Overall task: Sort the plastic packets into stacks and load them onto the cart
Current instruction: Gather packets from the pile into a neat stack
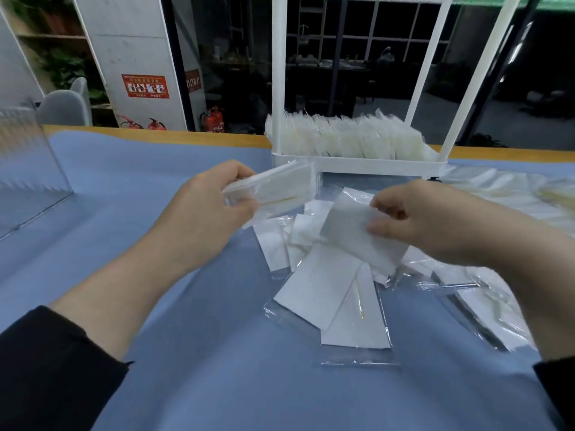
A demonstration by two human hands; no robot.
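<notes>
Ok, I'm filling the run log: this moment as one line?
left hand: holds packet stack | right hand: pinches single packet | loose packets: on blue cloth | cart: partly loaded

Looks like a packing workroom in an office or small factory: blue-covered table (174,353) under the hands, white cart (357,164) of packets beyond them, fire extinguishers (213,119) and a red safety sign (145,86) beyond the left hand, dark windows (367,57) behind.
</notes>
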